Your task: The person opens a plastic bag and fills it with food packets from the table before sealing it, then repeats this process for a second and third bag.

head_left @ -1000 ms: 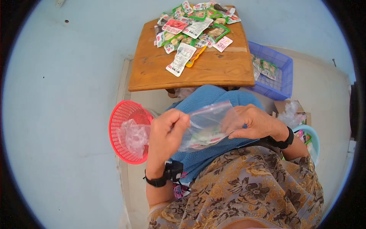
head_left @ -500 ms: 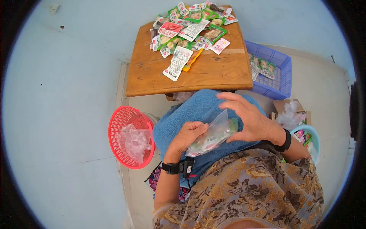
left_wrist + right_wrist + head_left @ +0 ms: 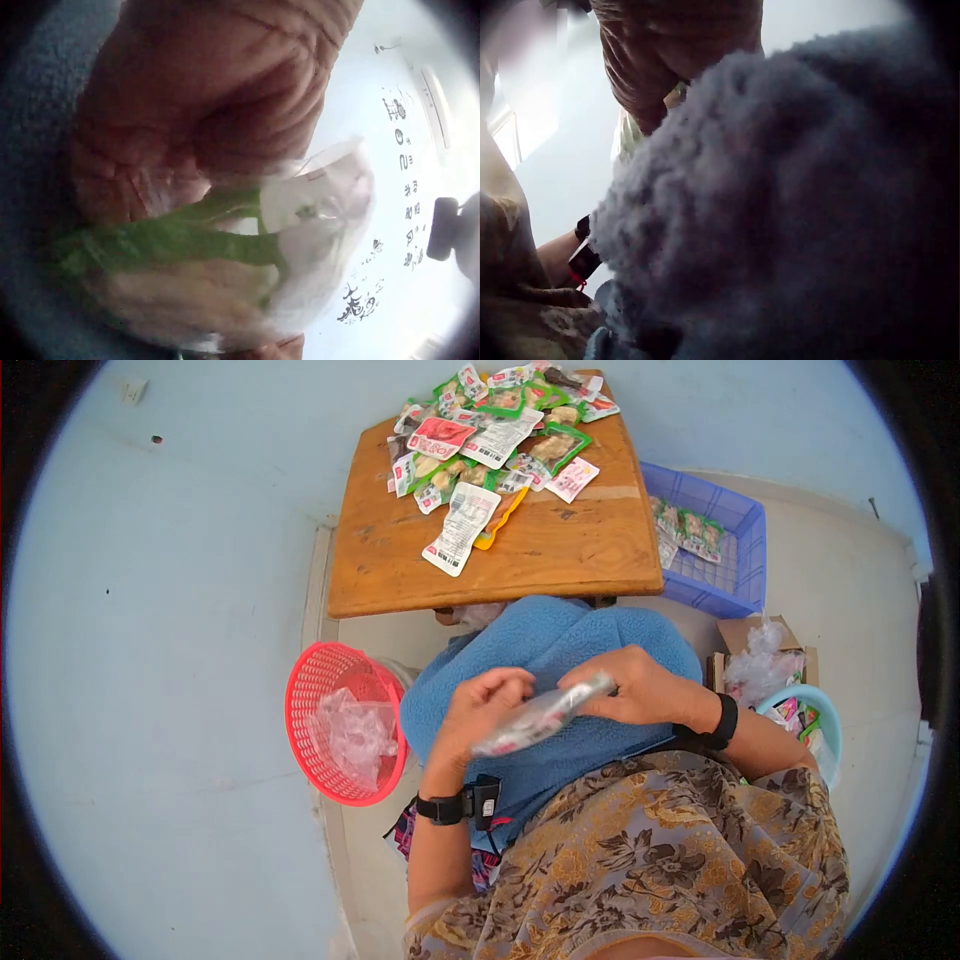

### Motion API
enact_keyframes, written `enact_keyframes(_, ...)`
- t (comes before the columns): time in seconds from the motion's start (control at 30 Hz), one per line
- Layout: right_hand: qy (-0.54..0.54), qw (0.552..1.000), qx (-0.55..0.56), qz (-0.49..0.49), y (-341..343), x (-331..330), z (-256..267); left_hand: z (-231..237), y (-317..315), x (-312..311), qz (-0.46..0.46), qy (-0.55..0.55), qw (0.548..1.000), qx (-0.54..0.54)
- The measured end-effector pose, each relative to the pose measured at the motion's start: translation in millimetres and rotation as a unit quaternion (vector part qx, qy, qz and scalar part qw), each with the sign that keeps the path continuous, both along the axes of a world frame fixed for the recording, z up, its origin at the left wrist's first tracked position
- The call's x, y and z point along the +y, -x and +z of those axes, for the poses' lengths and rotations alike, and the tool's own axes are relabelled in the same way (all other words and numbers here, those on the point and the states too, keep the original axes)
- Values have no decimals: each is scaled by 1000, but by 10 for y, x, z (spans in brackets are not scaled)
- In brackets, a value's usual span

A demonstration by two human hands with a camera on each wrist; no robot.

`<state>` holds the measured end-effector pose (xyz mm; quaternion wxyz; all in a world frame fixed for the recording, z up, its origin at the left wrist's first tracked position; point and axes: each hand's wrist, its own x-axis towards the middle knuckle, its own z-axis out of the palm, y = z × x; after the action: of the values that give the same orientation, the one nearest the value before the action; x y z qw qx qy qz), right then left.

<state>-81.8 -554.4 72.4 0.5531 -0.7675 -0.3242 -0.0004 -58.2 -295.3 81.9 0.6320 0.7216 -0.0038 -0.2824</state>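
A clear plastic bag (image 3: 540, 722) with green-and-white food packets inside is held tilted over the lap, blurred. My right hand (image 3: 640, 685) pinches its upper right end between thumb and fingers. My left hand (image 3: 485, 710) is at the bag's lower left side, fingers bent and the palm behind the bag; I cannot tell whether it grips it. In the left wrist view the bag (image 3: 187, 247), with a green-edged packet, lies across the left palm. The right wrist view shows the right hand (image 3: 675, 45) above blue fleece, with the bag mostly hidden.
A blue fleece cloth (image 3: 470, 650) covers the lap. Ahead, a wooden table (image 3: 560, 555) bears a heap of food packets (image 3: 490, 440). A red basket (image 3: 300, 710) with clear bags stands left. To the right are a blue crate (image 3: 740, 535), a cardboard box (image 3: 745, 632) and a light-blue basin (image 3: 832, 730).
The bag has been turned from an upright, open-looking pose to a flatter, edge-on tilt. My right hand has come from spread fingers to a pinch on its end.
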Motion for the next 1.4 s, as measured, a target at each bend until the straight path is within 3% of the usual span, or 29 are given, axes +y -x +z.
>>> enact_keyframes(0.07,44,982,176,-48,14,-16,127,67,-46,130,-11,42,999,1)
enact_keyframes(0.1,42,982,178,-48,-4,-9,119,204,-25,100,23,129,991,13)
enact_keyframes(0.17,-106,946,293,-92,-44,3,93,115,3,238,59,242,968,43)
enact_keyframes(0.3,-212,917,314,-130,-108,-15,175,14,-5,78,25,299,954,32)
enact_keyframes(0.37,-252,861,424,-123,-112,-109,307,252,1,-200,30,88,995,-45)
enact_keyframes(0.4,-256,856,425,-143,-109,-155,299,266,-18,-298,11,92,995,-35)
enact_keyframes(0.47,-340,823,443,-101,-141,-244,236,265,-81,-438,91,140,986,16)
enact_keyframes(0.53,-343,812,456,-122,-168,-334,166,240,-185,-541,74,142,987,14)
enact_keyframes(0.73,-396,772,422,-262,-354,-1025,26,127,-507,-813,58,116,991,27)
enact_keyframes(0.8,-428,763,343,-342,-460,-1384,-105,96,-537,-971,57,1,989,-136)
enact_keyframes(0.83,-448,757,286,-380,-523,-1690,-176,73,-558,-1015,56,2,990,-131)
enact_keyframes(0.9,-437,748,287,-409,-616,-2143,-449,7,-594,-1080,-30,-162,935,-314)
enact_keyframes(0.93,-434,748,288,-411,-697,-2271,-588,-58,-625,-1114,-29,-160,937,-311)
enact_keyframes(1.0,-460,666,289,-511,-850,-2445,-919,-215,-689,-1166,-75,-192,823,-529)
enact_keyframes(1.03,-458,666,290,-512,-902,-2552,-1118,-204,-689,-1199,-91,-198,813,-540)
enact_keyframes(1.1,-359,682,358,-526,-974,-2784,-1599,-186,-706,-1202,-98,-187,822,-530)
enact_keyframes(1.2,-300,675,438,-513,-1109,-3073,-2400,-188,-739,-1148,-105,-175,840,-503)
enact_keyframes(1.4,-262,630,511,-523,-1277,-3244,-3235,-101,-778,-1084,-119,-172,874,-438)
